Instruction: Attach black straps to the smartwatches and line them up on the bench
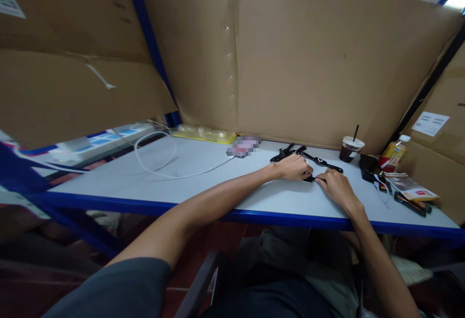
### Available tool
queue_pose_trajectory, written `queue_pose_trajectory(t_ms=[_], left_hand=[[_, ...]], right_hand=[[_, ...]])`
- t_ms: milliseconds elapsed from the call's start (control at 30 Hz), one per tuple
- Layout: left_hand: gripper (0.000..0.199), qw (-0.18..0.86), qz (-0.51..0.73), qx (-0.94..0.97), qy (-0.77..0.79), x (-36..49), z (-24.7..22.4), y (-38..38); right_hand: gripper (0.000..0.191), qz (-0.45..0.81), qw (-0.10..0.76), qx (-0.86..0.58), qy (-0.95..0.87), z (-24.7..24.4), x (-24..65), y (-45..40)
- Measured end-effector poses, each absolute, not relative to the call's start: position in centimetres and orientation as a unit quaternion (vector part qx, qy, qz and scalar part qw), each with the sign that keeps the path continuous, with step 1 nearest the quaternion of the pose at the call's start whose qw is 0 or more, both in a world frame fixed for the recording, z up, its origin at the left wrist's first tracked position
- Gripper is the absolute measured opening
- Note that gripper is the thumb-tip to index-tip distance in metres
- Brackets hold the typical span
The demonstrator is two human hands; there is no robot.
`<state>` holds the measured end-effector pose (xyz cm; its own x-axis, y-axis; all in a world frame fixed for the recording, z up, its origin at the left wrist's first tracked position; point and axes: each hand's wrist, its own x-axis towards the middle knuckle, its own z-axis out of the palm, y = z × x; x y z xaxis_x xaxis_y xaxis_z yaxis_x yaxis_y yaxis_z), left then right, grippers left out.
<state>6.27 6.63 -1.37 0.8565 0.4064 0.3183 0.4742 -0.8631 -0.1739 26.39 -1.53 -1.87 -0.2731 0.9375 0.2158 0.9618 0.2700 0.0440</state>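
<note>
My left hand [295,167] is closed on one end of a small black piece [309,179] just above the white tabletop. Close on its right, my right hand [332,181] pinches the other end of the same piece with bent fingers. Both hands are low over the table, a small gap apart. Behind them lie several black strap-like parts [286,152], partly hidden by my left hand, and a long black part [321,161] stretches toward the right. The fine shape of the held piece is too small to tell.
The white table [203,187] has a blue front edge. A blurred phone-like item [243,146] with a white cable lies left. At right are a lidded drink cup [350,149], a bottle [396,153], a black tray [370,168], a packet [412,187] and black-orange tools [410,204]. Cardboard walls surround.
</note>
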Motion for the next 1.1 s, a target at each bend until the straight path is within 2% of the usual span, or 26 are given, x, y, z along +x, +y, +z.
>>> queue_pose_trajectory(t_ms=[600, 733, 1100], left_hand=[[0.036, 0.127, -0.122, -0.939, -0.297, 6.5, -1.9, 6.9], [0.027, 0.123, -0.133, -0.935, -0.304, 6.6, -1.8, 6.6], [0.026, 0.116, -0.124, -0.945, -0.280, 6.2, -1.6, 6.8]], right_hand=[[0.029, -0.096, 0.076, -0.596, -0.793, -1.8, 26.2, -1.6], [0.029, -0.098, 0.079, -0.592, -0.796, -1.9, 26.2, -1.6], [0.030, -0.081, 0.050, -0.612, -0.785, -1.2, 25.4, -2.2]])
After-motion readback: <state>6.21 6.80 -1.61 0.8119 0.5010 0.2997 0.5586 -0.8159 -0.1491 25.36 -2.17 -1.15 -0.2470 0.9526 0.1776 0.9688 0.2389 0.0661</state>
